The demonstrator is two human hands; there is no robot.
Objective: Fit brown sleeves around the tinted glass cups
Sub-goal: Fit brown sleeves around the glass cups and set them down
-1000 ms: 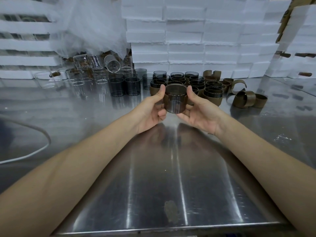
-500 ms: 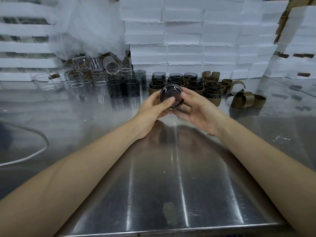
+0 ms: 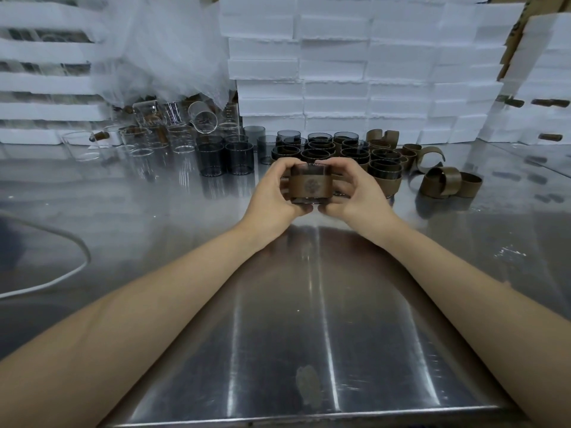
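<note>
Steel table (image 3: 154, 211) beneath stacked white foam boxes (image 3: 340, 72); left hand (image 3: 272, 193) and right hand (image 3: 358, 193) curl fingers around an upright sleeved tinted cup (image 3: 310, 184) between them

Dim, cool overhead light streaks glare down the steel table (image 3: 324, 304); wide-angle bending at the edges, and the far clutter looks soft

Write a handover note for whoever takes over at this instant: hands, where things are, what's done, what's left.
Left hand and right hand both grip one tinted cup, brown sleeve around its middle.
Done: sleeved cups cluster behind the hands.
Left: set this one down; bare tinted cups on the left and loose sleeves on the right await fitting.
</note>
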